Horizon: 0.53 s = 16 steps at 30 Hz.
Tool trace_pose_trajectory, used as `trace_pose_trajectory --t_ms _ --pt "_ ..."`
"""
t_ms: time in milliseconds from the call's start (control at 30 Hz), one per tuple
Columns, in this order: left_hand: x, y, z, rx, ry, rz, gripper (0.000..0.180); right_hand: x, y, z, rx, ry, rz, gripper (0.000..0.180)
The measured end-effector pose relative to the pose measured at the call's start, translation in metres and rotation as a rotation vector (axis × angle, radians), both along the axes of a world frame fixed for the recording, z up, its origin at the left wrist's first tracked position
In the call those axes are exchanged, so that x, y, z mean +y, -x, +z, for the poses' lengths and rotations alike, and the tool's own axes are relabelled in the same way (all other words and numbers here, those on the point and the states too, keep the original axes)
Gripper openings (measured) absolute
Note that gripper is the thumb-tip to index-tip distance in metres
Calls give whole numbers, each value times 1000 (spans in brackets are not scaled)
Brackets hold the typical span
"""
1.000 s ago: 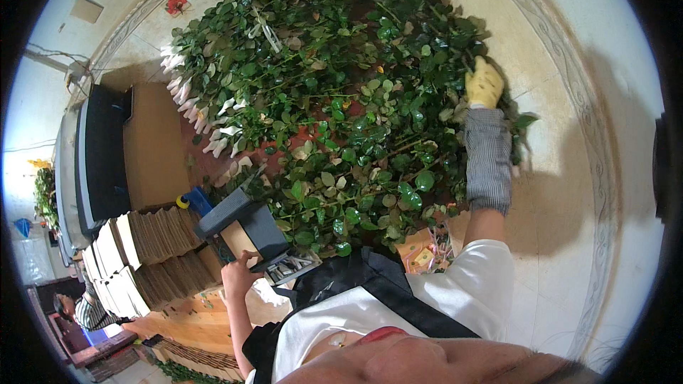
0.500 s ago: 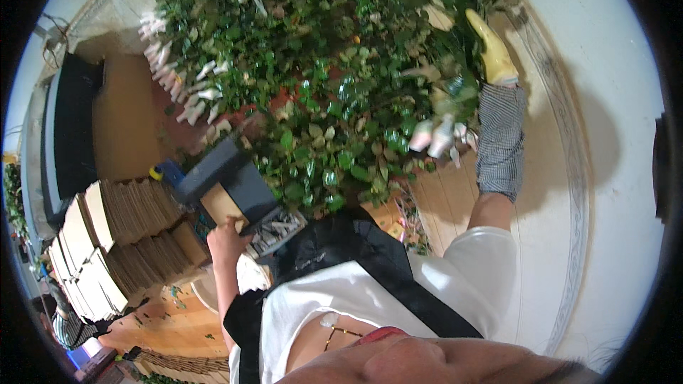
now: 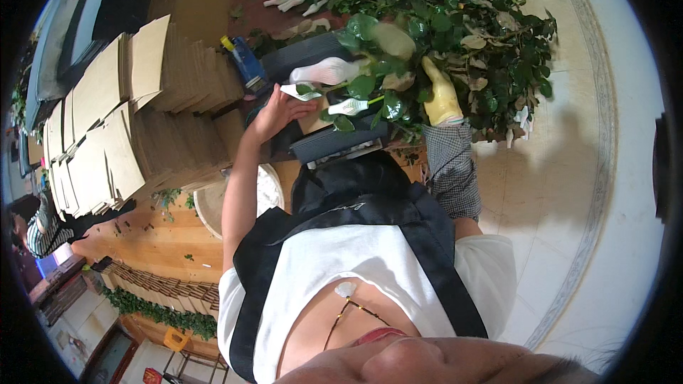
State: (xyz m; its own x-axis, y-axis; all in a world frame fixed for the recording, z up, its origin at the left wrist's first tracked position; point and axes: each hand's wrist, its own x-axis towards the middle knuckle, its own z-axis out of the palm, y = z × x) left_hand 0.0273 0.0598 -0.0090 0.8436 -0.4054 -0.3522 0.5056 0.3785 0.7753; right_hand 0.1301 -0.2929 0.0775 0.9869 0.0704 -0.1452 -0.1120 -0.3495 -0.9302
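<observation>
My left hand (image 3: 279, 115), bare, has its fingers stretched out beside a white-sleeved flower head (image 3: 300, 92), over a dark grey box-like holder (image 3: 334, 141). My right hand (image 3: 442, 94), in a yellow glove with a checked oversleeve, is closed around leafy rose stems (image 3: 395, 99); its fingers are partly hidden by leaves. These stems lie across the holder with their heads toward my left hand. One larger head (image 3: 329, 71) wears a pinkish-white net sleeve, and another sleeved head (image 3: 348, 107) lies just below it. Some of this foliage is blurred.
A heap of leafy roses (image 3: 498, 50) covers the table on the far and right side. Stacked cardboard sheets (image 3: 135, 135) stand at left, beside a blue-and-yellow tool (image 3: 245, 62). A round white tub (image 3: 269, 190) is below. Another person (image 3: 44, 231) is at far left.
The view has shifted, bringing the cardboard nearer. My right hand has come inward with the roses, which now lie over the holder. My left hand has left the holder's edge and its fingers have extended.
</observation>
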Motion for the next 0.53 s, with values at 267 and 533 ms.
trace_pose_trajectory --t_ms 267,533 --pt "-2 1 9 -194 -341 -195 38 -19 26 -70 353 423 -25 78" --pt "-8 -6 18 -159 -632 -114 42 -17 34 9 528 -255 -200 87"
